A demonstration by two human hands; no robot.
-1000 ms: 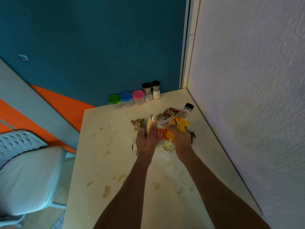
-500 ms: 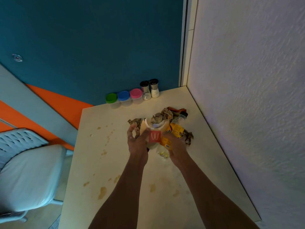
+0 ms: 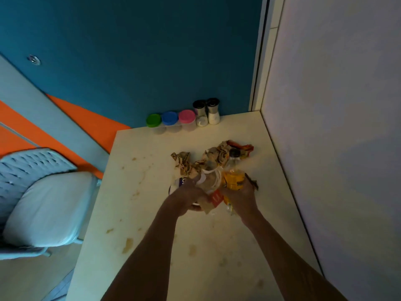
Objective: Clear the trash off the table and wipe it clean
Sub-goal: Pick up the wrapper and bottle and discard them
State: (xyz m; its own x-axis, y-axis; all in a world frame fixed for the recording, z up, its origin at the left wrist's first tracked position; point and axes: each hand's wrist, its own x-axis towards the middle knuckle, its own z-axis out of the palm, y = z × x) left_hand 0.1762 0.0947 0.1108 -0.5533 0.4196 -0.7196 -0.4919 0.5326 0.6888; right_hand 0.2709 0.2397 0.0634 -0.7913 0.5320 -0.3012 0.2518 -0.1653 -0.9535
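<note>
Two bare forearms, sleeveless to the frame's edge; left hand [image 3: 186, 197] and right hand [image 3: 242, 195] ungloved.

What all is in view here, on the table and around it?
Table: one, cream, brown stains, set in the wall corner.
Lidded jars: three, lids green, blue, pink, along the table's far edge.
Shakers: two, dark caps, right of the jars.
Crumpled paper: several pieces, brown, mid-table.
Red wrapper: one, behind the pile.
Paper cup: one, tan with red patch, in left hand.
Bottle: one, yellow label, dark cap, in right hand.
Chair: one, pale, left.
Left hand: grips cup.
Right hand: grips bottle.
</note>
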